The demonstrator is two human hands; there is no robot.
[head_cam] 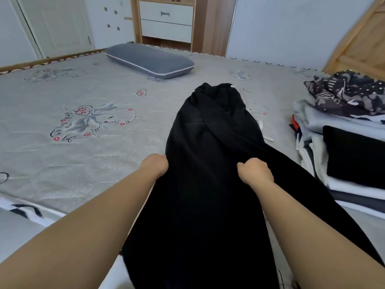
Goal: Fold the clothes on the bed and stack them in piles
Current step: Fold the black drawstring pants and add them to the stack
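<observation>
While the black garment (210,163) lies lengthwise on the bed (83,163), treat the entries below as handling guidance, not as a record of any move.

Garment position: centre of the bed, running from the near edge toward the far side; its far end is bunched, and a white drawstring (261,124) trails out on its right.
Garment type: probably trousers or a skirt; you cannot tell which from this view.
Left hand: your left hand (155,166) is clamped on the left edge of the cloth, fingers curled into the fabric.
Right hand: your right hand (255,171) is fisted on the cloth just right of centre, pinching up a fold.
Material behaviour: expect soft, limp, light cloth with no stiffness; it will sag between grips and drag on the sheet.
Slip risk: low, judging by the matte weave; creasing is the likelier fault.
Grip points: take hold at opposite edges or corners, level with each other, and keep the span taut.
Drawstring: tuck it inside before folding, or it may hang out.
Destination: the stack of folded clothes (345,163) at the right of the bed, near a patterned dark cloth (350,94).
Other items: a grey pillow (150,59) lies at the far side, well apart.
</observation>
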